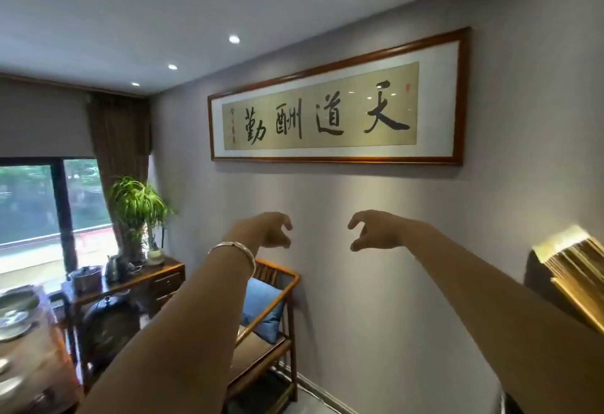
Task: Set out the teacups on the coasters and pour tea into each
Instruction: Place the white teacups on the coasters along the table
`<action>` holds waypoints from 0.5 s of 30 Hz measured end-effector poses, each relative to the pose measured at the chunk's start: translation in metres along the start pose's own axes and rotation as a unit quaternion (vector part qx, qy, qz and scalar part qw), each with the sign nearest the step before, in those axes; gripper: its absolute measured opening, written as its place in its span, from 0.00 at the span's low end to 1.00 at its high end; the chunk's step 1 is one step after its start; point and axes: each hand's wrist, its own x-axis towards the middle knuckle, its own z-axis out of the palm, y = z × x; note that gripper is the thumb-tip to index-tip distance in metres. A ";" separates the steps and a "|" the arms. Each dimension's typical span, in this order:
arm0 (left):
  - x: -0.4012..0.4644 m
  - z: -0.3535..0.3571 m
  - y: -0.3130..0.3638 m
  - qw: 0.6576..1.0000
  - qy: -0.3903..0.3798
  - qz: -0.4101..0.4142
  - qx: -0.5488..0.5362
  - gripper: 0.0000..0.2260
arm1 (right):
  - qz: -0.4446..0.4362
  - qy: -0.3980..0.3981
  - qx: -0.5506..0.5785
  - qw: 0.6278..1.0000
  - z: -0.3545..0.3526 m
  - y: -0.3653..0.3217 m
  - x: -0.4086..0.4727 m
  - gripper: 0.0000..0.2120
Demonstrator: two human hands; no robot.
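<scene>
Both my arms are stretched out in front of me toward a grey wall. My left hand (pixel 268 228) has a silver bracelet on its wrist; its fingers are curled apart and hold nothing. My right hand (pixel 376 230) mirrors it, fingers curved and apart, empty. At the far left edge, the corner of a wooden tea table (pixel 36 348) shows with blurred ceramic bowls and dishes (pixel 14 312) on it. I cannot make out any teacups, coasters or a teapot clearly.
A framed calligraphy panel (pixel 336 99) hangs on the wall ahead. Below stands a wooden chair (pixel 271 332) with a blue cushion. A side desk (pixel 130 279) carries a plant and kettle near the window. A gold fan (pixel 578 273) is at right.
</scene>
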 end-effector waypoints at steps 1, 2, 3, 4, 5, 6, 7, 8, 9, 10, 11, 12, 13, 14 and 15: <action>0.009 0.000 -0.010 1.000 -0.003 -0.014 0.008 0.23 | -0.015 -0.004 0.012 1.000 0.004 -0.002 0.025 0.27; 0.022 0.001 -0.022 0.999 -0.001 -0.030 0.012 0.23 | -0.029 -0.003 0.016 0.999 0.009 -0.004 0.049 0.27; 0.037 0.002 -0.039 0.998 -0.001 -0.053 0.016 0.23 | -0.047 -0.010 0.012 0.999 0.014 -0.008 0.077 0.27; 0.049 0.002 -0.054 0.997 0.002 -0.071 0.022 0.23 | -0.066 -0.020 0.010 0.998 0.020 -0.013 0.104 0.27; 0.063 0.002 -0.070 0.995 0.001 -0.093 0.026 0.23 | -0.089 -0.025 0.007 0.996 0.026 -0.018 0.133 0.27; 0.076 0.002 -0.087 0.993 0.006 -0.113 0.026 0.24 | -0.109 -0.027 0.010 0.994 0.032 -0.025 0.159 0.27; 0.090 0.002 -0.102 0.991 0.013 -0.130 0.026 0.24 | -0.131 -0.030 0.013 0.991 0.038 -0.029 0.187 0.27; 0.100 0.001 -0.114 0.989 0.021 -0.147 0.027 0.24 | -0.152 -0.036 0.017 0.988 0.044 -0.034 0.214 0.27; 0.112 0.000 -0.129 0.985 0.029 -0.168 0.027 0.24 | -0.171 -0.041 0.019 0.984 0.049 -0.039 0.240 0.28; 0.122 -0.001 -0.143 0.981 0.042 -0.188 0.028 0.23 | -0.190 -0.044 0.020 0.981 0.053 -0.045 0.266 0.28; 0.132 -0.004 -0.157 0.977 0.053 -0.204 0.030 0.21 | -0.210 -0.045 0.021 0.976 0.057 -0.052 0.291 0.28; 0.139 -0.008 -0.168 0.973 0.059 -0.220 0.035 0.18 | -0.232 -0.048 0.024 0.971 0.060 -0.059 0.315 0.27; 0.146 -0.012 -0.179 0.970 0.064 -0.233 0.037 0.16 | -0.253 -0.052 0.027 0.966 0.062 -0.067 0.337 0.27; 0.151 -0.016 -0.189 0.965 0.066 -0.250 0.037 0.16 | -0.273 -0.059 0.032 0.960 0.065 -0.076 0.357 0.27; 0.156 -0.019 -0.198 0.960 0.070 -0.267 0.038 0.17 | -0.292 -0.065 0.039 0.953 0.069 -0.086 0.376 0.27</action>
